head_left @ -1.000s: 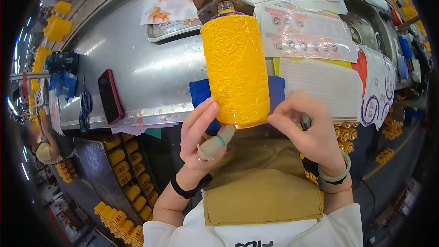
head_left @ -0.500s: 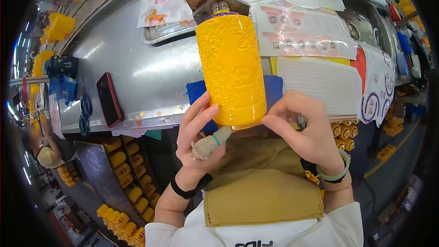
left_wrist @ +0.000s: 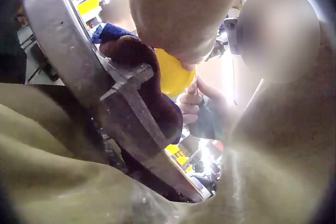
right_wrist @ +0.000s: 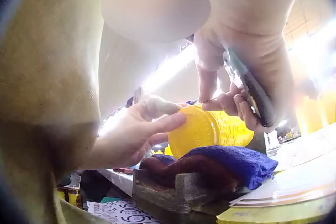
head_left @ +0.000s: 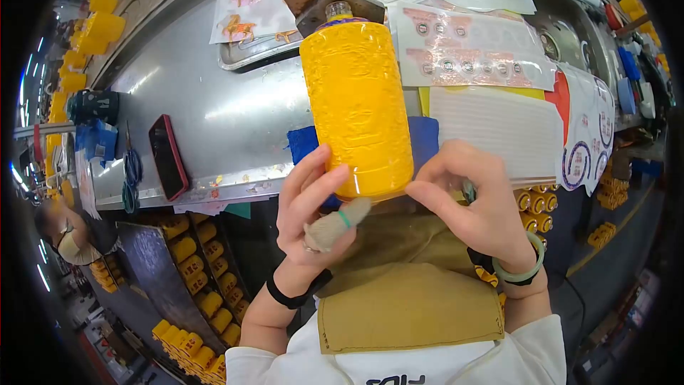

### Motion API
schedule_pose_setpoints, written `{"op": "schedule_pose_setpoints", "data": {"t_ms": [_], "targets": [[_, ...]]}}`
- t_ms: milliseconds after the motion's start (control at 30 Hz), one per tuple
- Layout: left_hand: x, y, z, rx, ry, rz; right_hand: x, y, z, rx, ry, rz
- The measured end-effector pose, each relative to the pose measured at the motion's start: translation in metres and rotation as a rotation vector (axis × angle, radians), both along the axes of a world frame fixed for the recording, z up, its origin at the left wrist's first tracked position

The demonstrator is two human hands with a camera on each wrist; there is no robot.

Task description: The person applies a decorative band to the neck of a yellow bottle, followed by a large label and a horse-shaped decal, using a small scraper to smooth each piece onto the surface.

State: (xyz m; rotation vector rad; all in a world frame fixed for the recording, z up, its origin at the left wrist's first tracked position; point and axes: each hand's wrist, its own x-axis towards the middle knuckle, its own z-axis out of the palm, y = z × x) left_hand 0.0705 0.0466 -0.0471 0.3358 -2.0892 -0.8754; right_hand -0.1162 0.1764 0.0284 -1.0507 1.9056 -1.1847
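A yellow bottle (head_left: 356, 110) with raised patterns lies towards me, its clear neck (head_left: 338, 10) at a brown stand with a dark plate (head_left: 367, 6). My left hand (head_left: 306, 214) holds its base end, fingers along the side and the thumb, in a grey cloth finger cover (head_left: 335, 228) with a teal band, at the base. With thumb and forefinger together, my right hand (head_left: 474, 196) touches the base's right edge. Its other fingers curl round a dark-handled tool (right_wrist: 252, 90), whose kind I cannot tell. Below the bottle, a blue cloth (right_wrist: 236, 163) covers a wooden rest (right_wrist: 173, 195).
A phone (head_left: 169, 157) and blue-handled scissors (head_left: 131, 171) lie left on the metal table (head_left: 214, 110). Decal sheets (head_left: 470, 43) and a white ribbed sheet (head_left: 491, 128) cover the right side. Behind stands a metal tray (head_left: 235, 57). Racks of yellow bottles (head_left: 192, 264) stand below left.
The bottle has turned about its long axis, so a smoother panel now faces up. Both hands stay at its base end. The head view has shifted slightly.
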Motion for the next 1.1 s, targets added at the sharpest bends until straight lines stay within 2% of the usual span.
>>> {"op": "schedule_pose_setpoints", "data": {"t_ms": [33, 133, 200, 267, 333, 400, 467, 533, 700, 767, 900, 1000, 1033, 1100], "targets": [[-0.005, 0.005, -0.004, 0.192, 0.090, 0.040, -0.001, 0.000, -0.002, -0.004, 0.001, 0.006], [-0.005, 0.005, -0.001, 0.175, 0.059, 0.066, -0.002, -0.001, -0.004, -0.011, 0.006, 0.014], [-0.005, 0.006, 0.002, 0.077, 0.034, 0.079, -0.003, -0.001, -0.004, -0.014, 0.011, 0.017], [-0.007, 0.007, 0.009, -0.252, -0.032, 0.133, -0.004, 0.000, -0.005, 0.002, 0.017, 0.007], [-0.007, 0.007, 0.012, -0.174, -0.027, 0.125, -0.004, 0.000, -0.005, -0.002, 0.024, 0.006], [-0.007, 0.001, 0.014, -0.165, -0.044, -0.040, -0.003, 0.000, -0.006, -0.006, 0.032, 0.005], [-0.011, 0.004, 0.015, -0.094, -0.034, -0.017, -0.002, -0.001, -0.007, -0.012, 0.036, -0.011], [-0.010, 0.009, 0.005, 0.137, 0.054, 0.097, 0.001, -0.003, -0.009, -0.035, 0.039, -0.012], [-0.007, 0.007, 0.009, 0.048, -0.011, 0.102, 0.005, -0.004, -0.012, -0.083, 0.055, -0.017], [-0.010, 0.008, 0.017, -0.121, -0.075, 0.106, 0.004, -0.003, -0.012, -0.082, 0.081, -0.018], [-0.011, 0.005, 0.026, -0.107, -0.082, 0.006, 0.003, -0.002, -0.011, -0.089, 0.112, -0.007], [-0.009, 0.000, 0.000, -0.189, 0.044, 0.039, -0.003, 0.005, -0.012, -0.043, 0.044, -0.094], [-0.007, 0.008, 0.002, 0.150, 0.033, 0.098, -0.006, 0.007, -0.014, -0.013, 0.009, -0.137], [-0.006, 0.008, -0.005, 0.133, 0.050, 0.107, -0.007, 0.011, -0.018, 0.008, -0.017, -0.167]]}}
